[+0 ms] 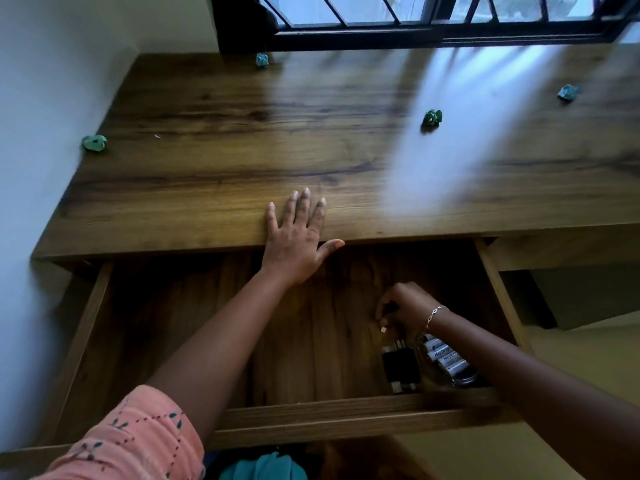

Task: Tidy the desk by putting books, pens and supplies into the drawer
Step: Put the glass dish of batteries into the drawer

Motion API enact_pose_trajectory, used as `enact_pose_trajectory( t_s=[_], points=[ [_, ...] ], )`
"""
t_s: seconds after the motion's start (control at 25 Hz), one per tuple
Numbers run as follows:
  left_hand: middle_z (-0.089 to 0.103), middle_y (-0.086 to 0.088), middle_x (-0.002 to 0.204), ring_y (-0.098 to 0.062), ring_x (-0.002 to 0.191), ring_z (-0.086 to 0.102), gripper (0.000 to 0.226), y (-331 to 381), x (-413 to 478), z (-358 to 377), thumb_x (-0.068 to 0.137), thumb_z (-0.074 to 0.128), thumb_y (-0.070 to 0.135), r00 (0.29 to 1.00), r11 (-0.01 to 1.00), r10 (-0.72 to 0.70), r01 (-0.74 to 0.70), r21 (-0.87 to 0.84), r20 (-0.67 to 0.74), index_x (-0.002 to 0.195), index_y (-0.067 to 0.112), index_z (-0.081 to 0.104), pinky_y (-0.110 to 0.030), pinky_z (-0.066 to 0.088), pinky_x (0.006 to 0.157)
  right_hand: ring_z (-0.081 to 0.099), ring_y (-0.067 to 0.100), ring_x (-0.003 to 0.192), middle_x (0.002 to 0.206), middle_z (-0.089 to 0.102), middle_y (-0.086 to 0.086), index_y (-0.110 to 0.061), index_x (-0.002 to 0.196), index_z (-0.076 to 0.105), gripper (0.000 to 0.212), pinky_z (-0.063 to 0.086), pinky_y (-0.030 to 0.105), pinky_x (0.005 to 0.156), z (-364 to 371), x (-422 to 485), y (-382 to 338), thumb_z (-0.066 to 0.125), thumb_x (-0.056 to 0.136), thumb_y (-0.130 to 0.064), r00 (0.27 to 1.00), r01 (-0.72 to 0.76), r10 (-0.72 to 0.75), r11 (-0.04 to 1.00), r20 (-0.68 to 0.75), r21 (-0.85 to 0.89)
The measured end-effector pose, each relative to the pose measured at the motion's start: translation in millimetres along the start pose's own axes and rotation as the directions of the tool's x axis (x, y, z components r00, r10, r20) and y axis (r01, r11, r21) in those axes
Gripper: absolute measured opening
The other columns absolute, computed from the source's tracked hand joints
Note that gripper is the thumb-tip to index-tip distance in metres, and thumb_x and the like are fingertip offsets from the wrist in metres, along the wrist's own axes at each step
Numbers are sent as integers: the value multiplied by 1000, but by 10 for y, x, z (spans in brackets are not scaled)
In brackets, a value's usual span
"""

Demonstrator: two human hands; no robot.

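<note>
Placement goes best if the right hand (403, 311), grip curled round a shadowed dark item (390, 307), sets it beside the battery pack (446, 358) in the front right corner of the drawer (311, 414), the flat left hand (294, 237) bracing on the worktop (242, 133) edge.

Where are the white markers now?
Head view: white markers in the front right corner of the open drawer, under the right hand, beside a black object.

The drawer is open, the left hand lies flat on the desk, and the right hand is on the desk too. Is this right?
No: in the head view the right hand is inside the drawer, not on the desk. The rest holds.
</note>
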State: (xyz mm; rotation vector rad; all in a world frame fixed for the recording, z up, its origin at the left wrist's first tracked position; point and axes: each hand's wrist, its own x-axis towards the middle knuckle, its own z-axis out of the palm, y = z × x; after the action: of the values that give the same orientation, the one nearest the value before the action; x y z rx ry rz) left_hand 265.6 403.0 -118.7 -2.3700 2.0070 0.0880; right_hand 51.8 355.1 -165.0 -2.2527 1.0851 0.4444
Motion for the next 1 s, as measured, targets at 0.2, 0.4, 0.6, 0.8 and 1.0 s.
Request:
enact_pose_trajectory(
  t_s=[0.2, 0.4, 0.6, 0.8, 1.0],
  points=[
    [-10, -10, 158, -26, 145, -9, 78, -30, -17, 14, 90, 19, 63, 999, 999, 35, -35, 25, -9, 149, 20, -6, -53, -4, 115, 60, 15, 100, 104, 66, 0, -19, 94, 70, 18, 42, 21, 76, 34, -51, -23, 72, 76, -18, 1000, -17, 15, 998, -26, -55],
    [-6, -7, 158, -23, 146, -7, 79, -51, -208, 82, 87, 16, 64, 997, 998, 60, -60, 10, -50, 150, 18, -1, -46, -4, 116, 53, 28, 101, 107, 55, 10, -11, 103, 63, 23, 43, 30, 76, 91, -311, -454, 57, 88, -29, 940, 162, -219, 961, -261, -223],
    [6, -6, 158, -21, 146, -1, 86, -159, -481, 114, 80, 0, 66, 989, 989, 115, -123, -80, -97, 149, 15, 10, -39, -6, 116, 61, 27, 109, 112, 65, 10, -11, 113, 63, 54, 50, 36, 91, 392, -575, -1011, 44, 82, -51, 713, 543, -658, 737, -243, -404],
    [4, -4, 158, -11, 142, -9, 87, -264, -879, 155, 81, -2, 69, 975, 950, 208, -221, -219, -79, 149, 16, 10, -30, -10, 115, 26, 32, 139, 146, 35, 19, -5, 142, 27, 103, 10, 47, 110, 454, -685, -1091, 34, 71, -79, 740, 572, -672, 658, -39, -489],
    [-7, 5, 154, -10, 144, -11, 87, -417, -1092, 248, 78, -8, 76, 967, 915, 250, -250, -316, -41, 145, 21, -2, -29, -10, 118, 35, 32, 135, 138, 46, 19, 0, 135, 41, 113, 21, 47, 109, 438, -602, -1141, 28, 60, -84, 752, 528, -659, 599, 4, -601]
  ],
)
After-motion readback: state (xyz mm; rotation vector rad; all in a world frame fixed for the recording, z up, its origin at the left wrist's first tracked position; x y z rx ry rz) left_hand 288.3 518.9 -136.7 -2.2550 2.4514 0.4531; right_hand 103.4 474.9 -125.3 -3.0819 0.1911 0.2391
